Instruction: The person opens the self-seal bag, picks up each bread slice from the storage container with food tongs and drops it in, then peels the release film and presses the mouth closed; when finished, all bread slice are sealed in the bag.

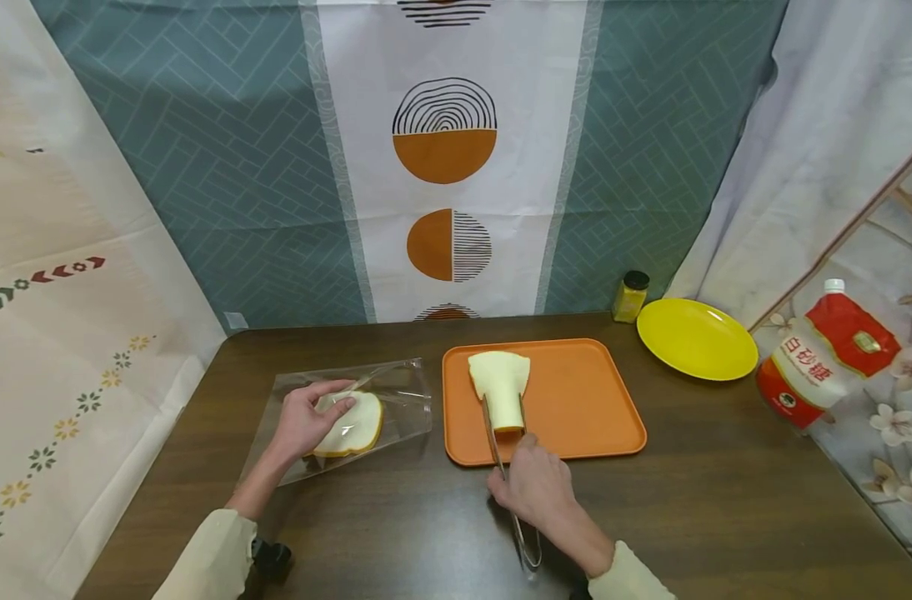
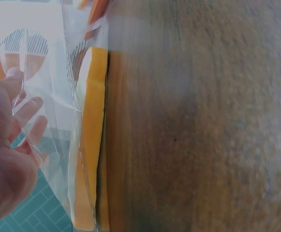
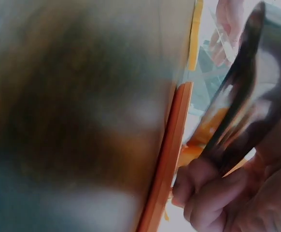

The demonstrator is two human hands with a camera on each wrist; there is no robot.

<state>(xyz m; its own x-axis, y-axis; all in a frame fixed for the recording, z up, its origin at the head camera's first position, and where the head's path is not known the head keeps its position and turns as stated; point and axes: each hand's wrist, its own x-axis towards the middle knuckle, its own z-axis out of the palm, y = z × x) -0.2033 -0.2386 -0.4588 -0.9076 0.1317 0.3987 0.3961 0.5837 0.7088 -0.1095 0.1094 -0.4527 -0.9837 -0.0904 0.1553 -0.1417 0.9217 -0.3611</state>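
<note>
My left hand (image 1: 309, 421) pinches the film of a clear plastic bag (image 1: 407, 417) lying on the table. Inside the bag is a slice of bread (image 1: 362, 425) with a yellow-brown crust, which shows edge-on in the left wrist view (image 2: 93, 130). On the orange tray (image 1: 576, 400) a second slice of bread (image 1: 501, 375) is squeezed narrow at its near end, between the two arms of metal tongs (image 1: 496, 433). Gripping these tongs is my right hand (image 1: 538, 487), just in front of the tray's near edge; its fingers curl round the metal in the right wrist view.
Behind the tray's right end stands a small yellow jar with a black lid (image 1: 631, 297). A yellow plate (image 1: 698, 340) lies beside it. Farther right is a red and white sugar pouch (image 1: 824, 358) with a white cap. A patterned cloth (image 1: 456, 167) hangs along the back edge.
</note>
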